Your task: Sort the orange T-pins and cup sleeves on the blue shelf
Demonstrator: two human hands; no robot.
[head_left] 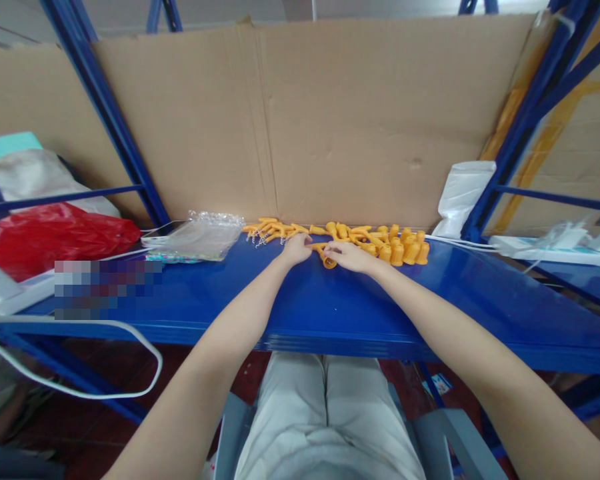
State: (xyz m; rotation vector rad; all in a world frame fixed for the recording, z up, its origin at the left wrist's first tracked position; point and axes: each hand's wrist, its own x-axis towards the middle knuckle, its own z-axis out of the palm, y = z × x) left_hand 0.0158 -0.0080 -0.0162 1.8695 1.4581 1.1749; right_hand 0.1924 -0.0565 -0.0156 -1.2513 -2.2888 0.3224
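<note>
Between my two hands is an orange plastic piece [329, 263] with a round, cup-like opening facing me and a narrow arm running left. My right hand [349, 256] pinches it from the right. The fingers of my left hand [297, 249] close on the narrow arm's end at the left. Behind my left hand lie several branching orange pieces [267, 229] with small metal chains. To the right of my right hand, several orange cup-shaped pieces [405, 248] stand in a cluster, and more loose orange parts [337, 231] lie just behind my hands.
A blue table [300, 310] carries everything, with a cardboard panel [330, 120] along its back. Clear plastic bags [200, 239] lie left of the orange pieces. Farther left is a red bag [60, 237]. A white pouch [464, 197] and a power strip [555, 248] are at the right.
</note>
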